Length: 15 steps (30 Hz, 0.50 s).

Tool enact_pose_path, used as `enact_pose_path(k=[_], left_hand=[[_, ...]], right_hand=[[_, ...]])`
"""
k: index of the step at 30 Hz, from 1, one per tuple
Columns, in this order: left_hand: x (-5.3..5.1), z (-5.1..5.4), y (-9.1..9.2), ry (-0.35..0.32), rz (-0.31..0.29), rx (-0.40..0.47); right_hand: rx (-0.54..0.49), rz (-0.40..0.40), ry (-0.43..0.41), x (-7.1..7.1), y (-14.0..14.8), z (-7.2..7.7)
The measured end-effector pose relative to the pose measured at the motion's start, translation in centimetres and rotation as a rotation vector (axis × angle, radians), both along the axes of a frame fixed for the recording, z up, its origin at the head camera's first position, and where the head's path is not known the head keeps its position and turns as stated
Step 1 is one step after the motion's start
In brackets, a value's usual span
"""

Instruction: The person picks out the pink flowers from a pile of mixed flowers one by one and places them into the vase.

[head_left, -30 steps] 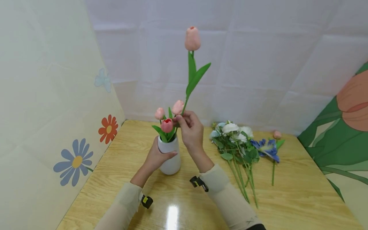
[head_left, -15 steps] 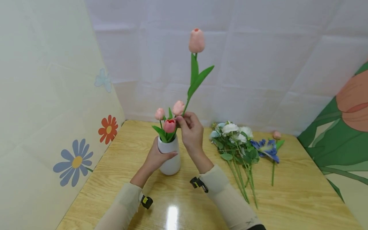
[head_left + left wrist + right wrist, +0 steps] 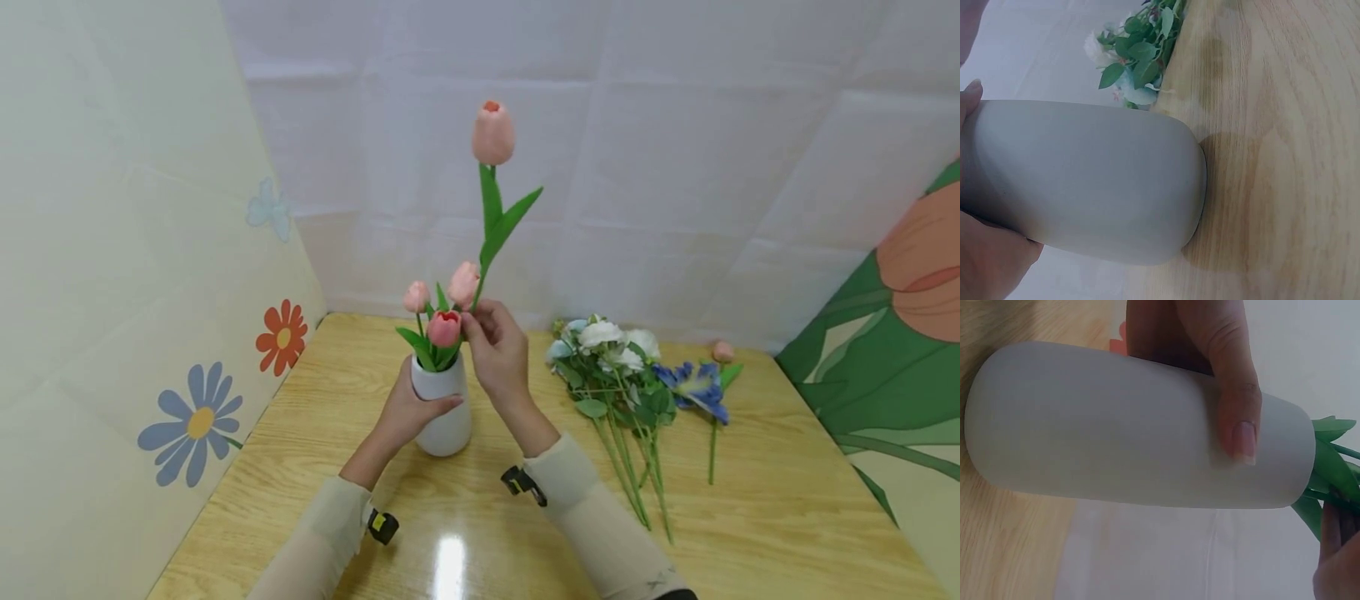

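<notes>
A white vase [image 3: 441,421] stands upright on the table, and my left hand [image 3: 408,407] grips its upper part, the thumb lying across the front. My right hand [image 3: 498,354] pinches the stem of a tall pale pink tulip [image 3: 493,135] just above the vase mouth. In the right wrist view, a green stem [image 3: 1315,494] beside the right fingers runs into the mouth. Low in the vase sit a darker pink tulip [image 3: 444,330] and two pale pink ones, a larger tulip [image 3: 464,283] and a smaller tulip [image 3: 416,297]. The right fingertips are partly hidden behind blooms.
Right of the vase lies a bunch of white flowers [image 3: 602,335] with long stems towards the front. A blue flower [image 3: 693,388] and another pale pink tulip [image 3: 723,352] lie farther right. White cloth [image 3: 637,183] hangs behind the wooden table [image 3: 780,492].
The tall tulip has sunk lower, its bloom first drifting right and then back left. My right hand has moved slightly down. The left hand and vase have stayed put.
</notes>
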<state>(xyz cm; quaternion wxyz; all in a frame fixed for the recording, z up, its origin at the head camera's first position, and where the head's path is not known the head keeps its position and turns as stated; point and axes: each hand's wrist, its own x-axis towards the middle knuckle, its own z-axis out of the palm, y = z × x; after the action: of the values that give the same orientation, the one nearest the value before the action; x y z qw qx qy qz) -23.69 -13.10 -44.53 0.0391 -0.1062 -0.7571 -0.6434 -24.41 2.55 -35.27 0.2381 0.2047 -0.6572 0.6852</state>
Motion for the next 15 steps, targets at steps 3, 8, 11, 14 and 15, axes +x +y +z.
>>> enact_pose_path(k=[3,8,11,14,15], left_hand=[[0.1,0.0,0.0,-0.001,-0.003,0.001],[0.1,0.0,0.0,-0.020,-0.004,0.004],[0.2,0.0,0.0,-0.023,-0.003,0.002],[0.2,0.1,0.0,-0.016,-0.003,-0.002],[0.2,0.1,0.0,-0.014,-0.004,-0.005]], right_hand=[[0.060,-0.014,-0.007,0.0,0.4,-0.3],[0.149,-0.028,-0.005,0.1,1.0,-0.3],[0.183,-0.025,-0.025,0.0,1.4,-0.3],[0.212,-0.016,-0.070,0.0,1.7,0.0],[0.220,-0.012,-0.087,0.0,1.8,0.1]])
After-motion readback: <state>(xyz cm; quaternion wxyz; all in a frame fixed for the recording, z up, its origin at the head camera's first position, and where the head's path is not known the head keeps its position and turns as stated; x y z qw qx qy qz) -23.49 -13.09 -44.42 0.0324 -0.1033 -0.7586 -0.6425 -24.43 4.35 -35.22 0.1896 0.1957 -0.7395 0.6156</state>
